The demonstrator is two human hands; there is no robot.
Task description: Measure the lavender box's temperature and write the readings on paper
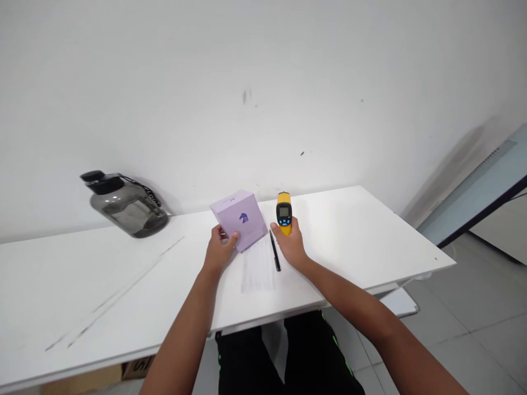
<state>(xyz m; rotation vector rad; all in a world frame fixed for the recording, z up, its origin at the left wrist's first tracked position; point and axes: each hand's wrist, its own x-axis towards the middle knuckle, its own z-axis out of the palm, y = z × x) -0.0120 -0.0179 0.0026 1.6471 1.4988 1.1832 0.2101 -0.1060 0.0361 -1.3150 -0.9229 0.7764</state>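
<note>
My left hand (221, 248) grips the lower left edge of a light purple box (251, 222) with a dark horse-head logo on its face. The box is tilted over the table. In my right hand (290, 244) is a yellow and black infrared thermometer (284, 213), its grey screen and blue buttons facing me. A black pen (275, 253) lies between my hands, close to the right thumb. Under the box and beside the pen, a sheet of paper (257, 271) with faint print lies flat; its upper part is covered.
A grey see-through bottle (129, 208) with a black lid stands at the back left of the white table (362, 236), by the wall. On the right, a pale blue panel (473, 186) leans beside the table's end. Cardboard boxes (94, 378) sit beneath the table at left.
</note>
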